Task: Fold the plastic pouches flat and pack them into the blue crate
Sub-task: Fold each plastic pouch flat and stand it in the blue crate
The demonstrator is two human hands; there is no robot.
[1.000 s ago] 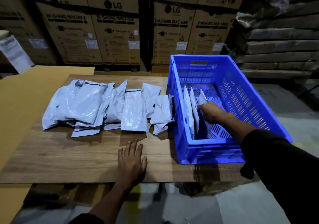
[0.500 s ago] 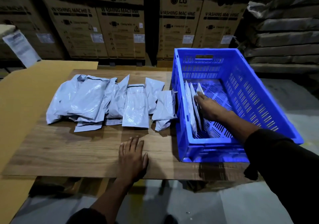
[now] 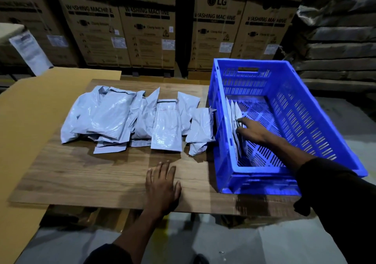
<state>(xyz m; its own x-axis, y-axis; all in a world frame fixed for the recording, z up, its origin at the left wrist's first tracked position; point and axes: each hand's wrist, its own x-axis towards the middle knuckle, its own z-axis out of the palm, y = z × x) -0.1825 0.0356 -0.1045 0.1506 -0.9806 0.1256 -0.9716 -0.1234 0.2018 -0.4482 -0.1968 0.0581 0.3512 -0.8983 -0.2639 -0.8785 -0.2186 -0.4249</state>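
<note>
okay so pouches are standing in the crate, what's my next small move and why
Probably lift the right hand out of the blue crate: its fingers only press the packed pouches upright against the left wall, while unfolded pouches wait on the table.

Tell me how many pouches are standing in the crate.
3 pouches show, upright on edge against the crate's left wall, the right hand pressing them. More may be hidden behind.

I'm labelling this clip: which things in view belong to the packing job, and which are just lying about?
Job:
- blue crate
- packed pouches, standing along its left wall
- loose pouches on the wooden board
- right hand touching the packed pouches

Lying about:
- washing machine cartons
- cardboard sheet
</note>
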